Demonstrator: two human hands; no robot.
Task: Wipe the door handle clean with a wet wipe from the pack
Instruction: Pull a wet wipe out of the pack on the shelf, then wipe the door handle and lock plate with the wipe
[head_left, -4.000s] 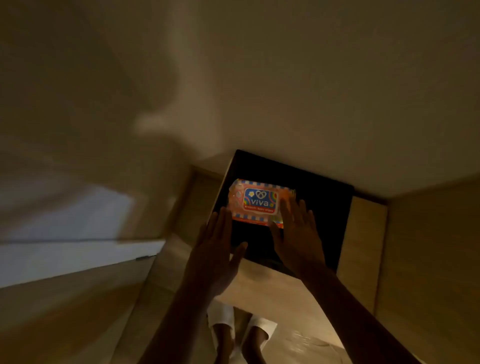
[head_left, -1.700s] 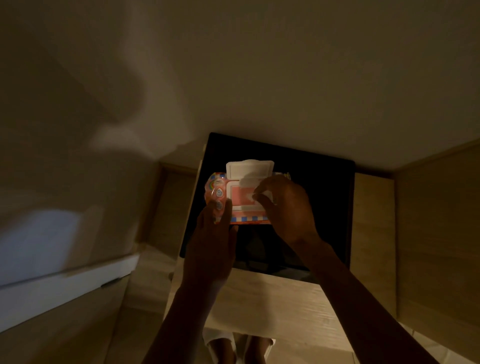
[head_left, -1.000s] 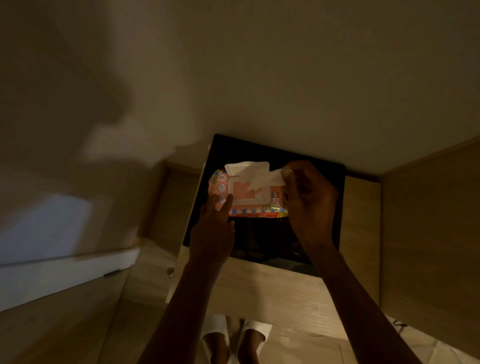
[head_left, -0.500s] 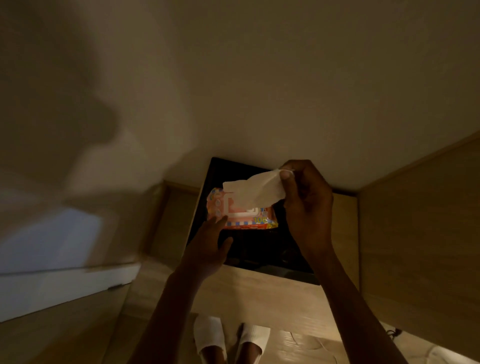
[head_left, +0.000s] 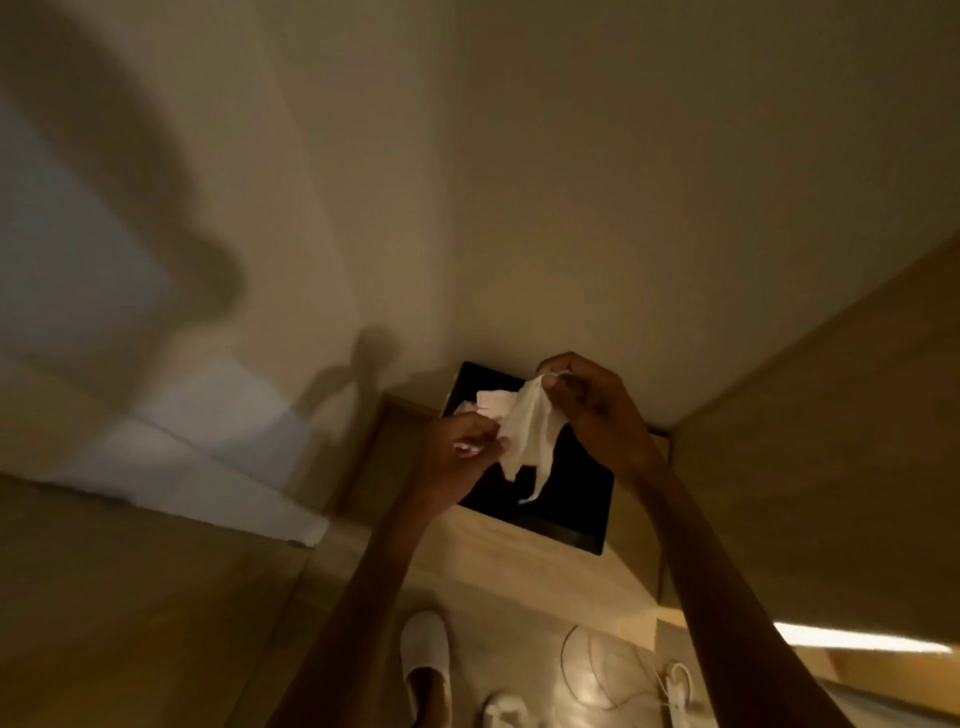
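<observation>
A wet wipe is held up above the black tray on the wooden cabinet. Its top corner is pinched between the thumb and fingers of the right hand, and the rest hangs down loose and crumpled. The left hand is closed on the wipes pack, of which only the white flap and an edge are seen. The wipe is judged to be very light, soft and damp, so it can tear or fold on itself. It is better bunched in the palm for wiping. No door handle is in view.
</observation>
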